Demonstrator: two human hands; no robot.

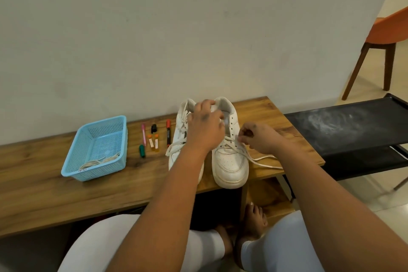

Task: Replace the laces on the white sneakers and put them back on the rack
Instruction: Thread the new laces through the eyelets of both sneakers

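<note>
Two white sneakers stand side by side on the wooden bench (44, 179), toes toward me. The right sneaker (229, 163) is laced only at its lower eyelets, and a loose white lace (262, 162) trails off to the right. My right hand (260, 137) pinches that lace beside the shoe's right eyelets. My left hand (206, 128) grips the tongue at the right sneaker's opening. My left forearm hides much of the left sneaker (180, 130), whose laces hang loose.
A blue plastic basket (75, 161) holding a coil of off-white laces (99, 161) sits at the left. Several markers and small tubes (154, 137) lie between basket and shoes. A black fabric shoe rack (344, 126) stands at the right, an orange chair (386, 28) beyond it.
</note>
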